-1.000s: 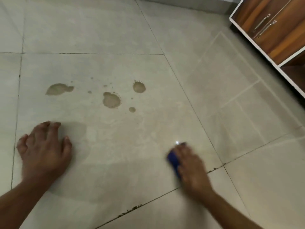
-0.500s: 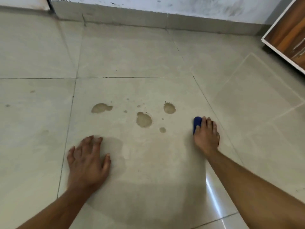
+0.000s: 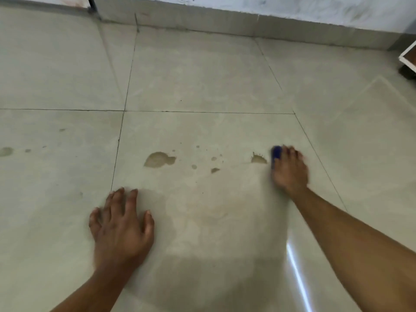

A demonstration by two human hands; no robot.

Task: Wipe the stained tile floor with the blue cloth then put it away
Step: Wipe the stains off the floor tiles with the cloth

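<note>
Tile floor (image 3: 202, 82) with brown stains (image 3: 159, 159), right hand (image 3: 290, 172) pressing blue cloth (image 3: 276, 152), left hand (image 3: 122, 226) splayed flat

You are over a pale tile floor (image 3: 202, 75) with thin dark grout lines. Brown stains lie on the tile in front of you: the largest blotch (image 3: 158, 159) at centre, small spots (image 3: 213, 170) to its right, a splashed patch (image 3: 258, 159) further right. Fainter marks (image 3: 6, 151) sit on the tile to the left. Your left hand (image 3: 122, 228) rests flat, fingers spread. Your right hand (image 3: 290, 170) presses the blue cloth (image 3: 276, 153) down just beside the splashed patch.
</note>
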